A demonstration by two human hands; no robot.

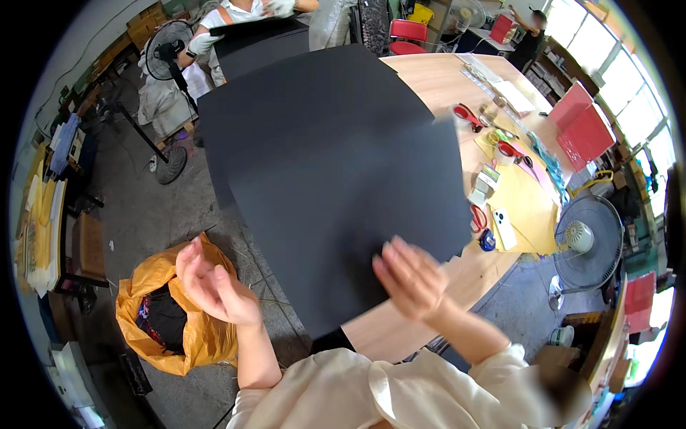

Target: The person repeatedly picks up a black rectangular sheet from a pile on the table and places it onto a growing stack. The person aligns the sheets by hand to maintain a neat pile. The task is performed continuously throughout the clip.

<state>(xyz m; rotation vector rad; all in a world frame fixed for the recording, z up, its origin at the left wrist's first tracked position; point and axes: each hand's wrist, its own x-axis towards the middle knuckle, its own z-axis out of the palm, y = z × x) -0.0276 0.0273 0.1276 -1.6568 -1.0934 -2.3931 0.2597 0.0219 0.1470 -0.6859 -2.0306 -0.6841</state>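
Note:
A large black sheet [307,200] lies over the wooden table in front of me, with more black sheet edges showing beneath it at the far side. Its near corner hangs past the table edge. My right hand [413,277] is over its near right part, fingers stretched and slightly blurred; I cannot tell whether they press on it. Off the sheet's left edge, my left hand [218,286] is raised in the air, palm up, fingers apart and nothing in it. Across the table a co-worker's white-gloved hand [204,43] is at another black sheet [261,48].
On the table's right lie red scissors [479,218], a blue tape measure [487,240], a white phone [504,227], yellow envelopes [532,204] and tape rolls. Fans stand left [170,50] and right [589,232]. An orange bag [136,343] of dark material sits on the floor by my left.

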